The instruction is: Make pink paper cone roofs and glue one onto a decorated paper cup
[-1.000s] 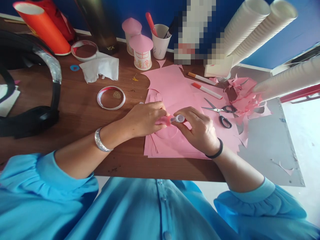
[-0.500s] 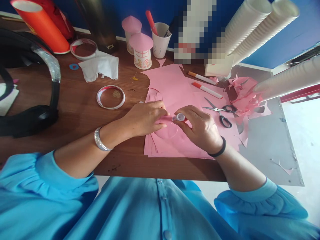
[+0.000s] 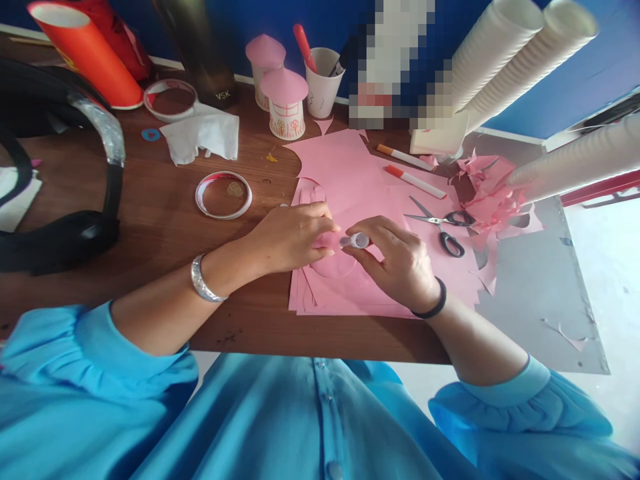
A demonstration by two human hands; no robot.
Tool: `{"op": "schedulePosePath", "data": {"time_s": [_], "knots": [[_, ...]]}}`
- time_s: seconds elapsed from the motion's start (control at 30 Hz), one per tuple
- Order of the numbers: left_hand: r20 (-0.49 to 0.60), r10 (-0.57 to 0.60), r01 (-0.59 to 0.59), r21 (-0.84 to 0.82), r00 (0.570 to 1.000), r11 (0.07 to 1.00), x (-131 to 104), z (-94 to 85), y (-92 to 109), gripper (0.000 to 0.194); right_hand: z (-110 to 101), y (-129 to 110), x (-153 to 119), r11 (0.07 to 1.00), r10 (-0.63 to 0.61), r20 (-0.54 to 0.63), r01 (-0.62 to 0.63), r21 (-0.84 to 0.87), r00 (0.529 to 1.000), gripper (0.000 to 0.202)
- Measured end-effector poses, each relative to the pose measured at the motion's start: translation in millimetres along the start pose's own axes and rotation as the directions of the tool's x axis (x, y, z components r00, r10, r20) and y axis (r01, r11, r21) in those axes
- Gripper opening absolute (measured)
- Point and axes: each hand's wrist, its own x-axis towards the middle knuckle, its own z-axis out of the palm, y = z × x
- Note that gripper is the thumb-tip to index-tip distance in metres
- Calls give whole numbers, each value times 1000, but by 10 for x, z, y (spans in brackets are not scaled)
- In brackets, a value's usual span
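My left hand (image 3: 300, 233) is closed with thumb and fingertips pinched on a piece of pink paper (image 3: 329, 240) above the stack of pink sheets (image 3: 345, 157). Wrapped in the fingers of my right hand (image 3: 397, 257) is a small white tube that looks like a glue stick (image 3: 358, 241). Its narrow end points left, at the paper between my hands; whether it touches cannot be made out. A round pink cut-out (image 3: 333, 263) lies under my hands. To the right of my right hand rest open scissors (image 3: 440, 220) with black handles.
Two markers (image 3: 415, 183) lie behind the scissors, near crumpled pink scraps (image 3: 487, 193). Tape rolls (image 3: 223, 195) and a white cloth (image 3: 200, 137) are at left. Pink-roofed paper-cup houses (image 3: 285, 107), a pen cup (image 3: 323, 87) and stacked paper cups (image 3: 495, 53) stand at the back.
My right hand has shifted slightly and turned the white tube, so it now lies more sideways. My left hand stays almost in place.
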Motion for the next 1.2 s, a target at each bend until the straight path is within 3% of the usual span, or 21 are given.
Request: {"op": "schedulePosePath", "data": {"time_s": [0.23, 0.47, 0.7, 0.9, 1.2], "knots": [[-34, 34, -34, -4, 999, 999, -1, 17, -18, 19, 23, 16, 1, 1000, -12, 74, 12, -2, 997, 8], [25, 11, -12, 31, 1000, 999, 10, -9, -6, 24, -53, 85, 19, 994, -16, 97, 26, -108, 995, 8], [60, 5, -8, 53, 998, 999, 15, -22, -10, 37, -166, 58, 14, 989, 16, -106, -31, -143, 994, 10], [0, 19, -19, 22, 1000, 1000, 1, 2, -15, 30, -16, -5, -30, 1000, -19, 45, 19, -11, 999, 11], [6, 17, -17, 30, 1000, 999, 1, -13, -5, 25, -65, 67, -4, 996, -31, 89, 38, -77, 996, 11]]}}
